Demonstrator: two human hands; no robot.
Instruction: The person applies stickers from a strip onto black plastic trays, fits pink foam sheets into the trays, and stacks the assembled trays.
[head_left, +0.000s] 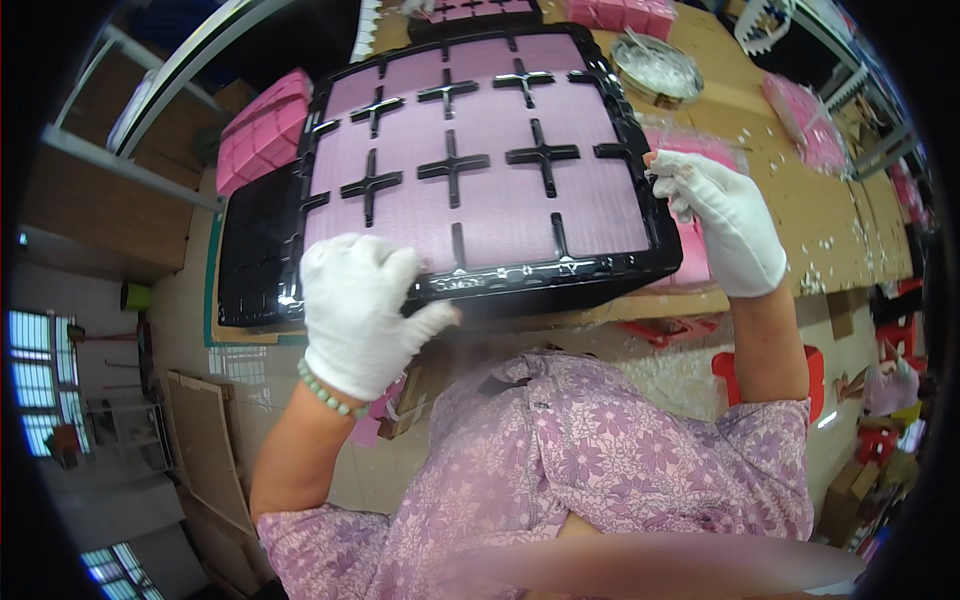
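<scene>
A large glossy black plastic tray (560, 272) lies tilted in front of me, with a pinkish-purple sheet (400, 140) across its top and black cross-shaped pieces (452, 168) showing over it. My left hand (352, 305), in a white glove, is closed around the near left edge of the tray, its thumb along the front side. At the right edge, my right hand (722, 215) has its gloved fingers pinched together, with bare fingertips showing by the rim. Whatever may be between them is too small to make out.
A round tin (655, 68) of clear scraps stands at the back right of the cardboard-covered table (850, 230). Pink wrapped blocks (265, 130) sit at the left, and more pink packs (805, 120) at the right. White bits are scattered there. Red stools (725, 375) stand below.
</scene>
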